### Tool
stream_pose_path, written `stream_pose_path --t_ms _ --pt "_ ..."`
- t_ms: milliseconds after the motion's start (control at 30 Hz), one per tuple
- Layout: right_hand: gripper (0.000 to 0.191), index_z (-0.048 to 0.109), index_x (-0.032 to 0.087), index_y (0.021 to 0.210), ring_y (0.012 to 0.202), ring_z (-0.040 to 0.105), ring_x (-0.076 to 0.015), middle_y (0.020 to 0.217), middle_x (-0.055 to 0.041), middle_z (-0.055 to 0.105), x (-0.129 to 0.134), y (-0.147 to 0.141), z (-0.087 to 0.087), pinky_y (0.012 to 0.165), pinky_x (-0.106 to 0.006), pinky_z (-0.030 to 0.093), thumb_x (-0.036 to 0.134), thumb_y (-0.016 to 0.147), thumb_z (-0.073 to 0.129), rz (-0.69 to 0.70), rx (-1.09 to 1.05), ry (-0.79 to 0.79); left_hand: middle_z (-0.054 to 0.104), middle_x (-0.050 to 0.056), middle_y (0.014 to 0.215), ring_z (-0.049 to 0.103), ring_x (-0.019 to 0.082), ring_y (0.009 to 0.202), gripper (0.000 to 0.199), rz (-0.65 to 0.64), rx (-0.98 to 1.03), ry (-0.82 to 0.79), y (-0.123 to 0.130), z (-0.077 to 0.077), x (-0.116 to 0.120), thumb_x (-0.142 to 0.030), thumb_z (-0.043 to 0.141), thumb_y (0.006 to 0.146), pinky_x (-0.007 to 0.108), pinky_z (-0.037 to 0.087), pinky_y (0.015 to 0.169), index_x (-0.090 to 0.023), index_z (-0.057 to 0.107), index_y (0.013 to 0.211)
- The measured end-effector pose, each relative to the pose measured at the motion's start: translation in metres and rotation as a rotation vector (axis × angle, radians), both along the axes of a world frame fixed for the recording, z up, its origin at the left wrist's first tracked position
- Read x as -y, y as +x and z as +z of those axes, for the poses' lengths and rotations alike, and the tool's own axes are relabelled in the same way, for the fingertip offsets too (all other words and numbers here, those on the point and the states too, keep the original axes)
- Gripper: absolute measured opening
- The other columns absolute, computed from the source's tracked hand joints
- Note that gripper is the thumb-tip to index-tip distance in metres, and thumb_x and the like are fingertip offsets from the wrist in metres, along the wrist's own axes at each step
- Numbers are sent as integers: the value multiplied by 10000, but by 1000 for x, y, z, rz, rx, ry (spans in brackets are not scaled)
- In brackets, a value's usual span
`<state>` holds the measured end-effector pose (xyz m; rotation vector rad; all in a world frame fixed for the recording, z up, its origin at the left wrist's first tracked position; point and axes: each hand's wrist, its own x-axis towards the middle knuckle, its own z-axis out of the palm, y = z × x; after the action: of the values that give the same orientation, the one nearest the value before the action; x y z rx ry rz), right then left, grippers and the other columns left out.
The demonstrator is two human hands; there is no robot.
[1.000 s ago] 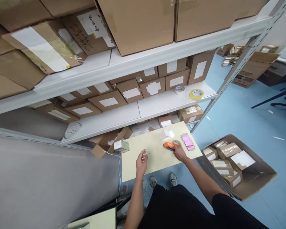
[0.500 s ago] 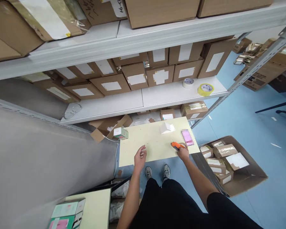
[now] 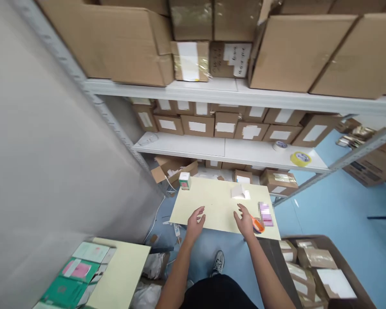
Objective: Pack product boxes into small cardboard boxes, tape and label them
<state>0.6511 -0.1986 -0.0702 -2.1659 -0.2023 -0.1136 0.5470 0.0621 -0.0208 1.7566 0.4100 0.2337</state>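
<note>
Over the front edge of a pale yellow table [image 3: 209,195], my left hand [image 3: 195,223] is open, its fingers curved and nothing in it. My right hand [image 3: 244,221] is also open, thumb and fingers apart. Just right of it lies an orange tool with a dark edge [image 3: 259,225], partly behind the hand; its exact kind is unclear. A blurred-out pink and white item [image 3: 266,213] rests farther right. Behind the right hand is a white folded paper piece [image 3: 240,192]. The small green and white box [image 3: 185,180] stands at the table's far left corner.
A shelf rack [image 3: 193,148] with many cartons rises behind the table. White tape [image 3: 280,146] and yellow tape [image 3: 300,159] sit on its middle shelf. A large carton of small boxes [image 3: 357,262] is at right. A second table [image 3: 125,262] with flattened green boxes is at lower left.
My right hand has let go of the orange tool, which now lies on the table beside it. The view has shifted up and left, showing more of the upper shelf.
</note>
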Motion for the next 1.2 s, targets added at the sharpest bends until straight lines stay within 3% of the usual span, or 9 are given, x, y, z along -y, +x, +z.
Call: stream_pose_path --t_ms 133,233,433,667,900,1033,1200 --pt "531 622 224 1373 1217 650 -314 1501 -165 564 -55 -25 30 894 -476 610 503 924 570 155 -2 63 672 121 1381 634 263 1275 453 115 40 -16 -54 7 -33 -420 639 906 415 544 1015 -246 665 1324" --pt "539 619 244 1391 1337 580 -327 1518 -156 553 -97 -53 42 950 -499 600 531 936 581 272 -16 88 648 113 1413 617 260 1294 468 205 44 -27 -104 5 -57 -425 644 899 418 529 1050 -253 664 1334" --pt "552 617 224 1403 1437 496 -340 1529 -163 548 -173 -120 40 1052 -551 544 531 946 575 500 -16 46 566 102 1513 547 269 1381 472 360 41 -67 -198 -1 -95 -413 661 886 444 488 1113 -269 674 1335" --pt "551 612 223 1424 1449 490 -316 1530 -142 557 -240 -188 41 1194 -548 420 514 958 567 772 29 8 509 108 1570 450 291 1475 487 580 49 -62 -286 10 -119 -407 705 875 462 429 1172 -266 681 1341" --pt "554 587 231 1457 1468 466 -300 1577 -128 506 -294 -225 48 1207 -526 403 478 962 556 1069 19 -3 474 102 1600 432 278 1488 488 847 35 14 -353 15 -106 -408 662 922 472 418 1174 -289 637 1394" --pt "545 568 219 1475 1492 433 -294 1601 -133 474 -312 -258 33 1218 -524 384 442 980 521 1230 -32 17 491 115 1587 435 292 1485 485 949 -52 20 -389 9 -83 -398 674 912 493 430 1158 -279 648 1381" --pt "527 554 242 1483 1510 408 -285 1619 -114 451 -316 -319 12 1227 -525 369 402 983 506 1413 -113 41 493 113 1587 438 299 1482 485 1062 -109 29 -437 7 -52 -389 649 924 496 439 1145 -294 639 1399"
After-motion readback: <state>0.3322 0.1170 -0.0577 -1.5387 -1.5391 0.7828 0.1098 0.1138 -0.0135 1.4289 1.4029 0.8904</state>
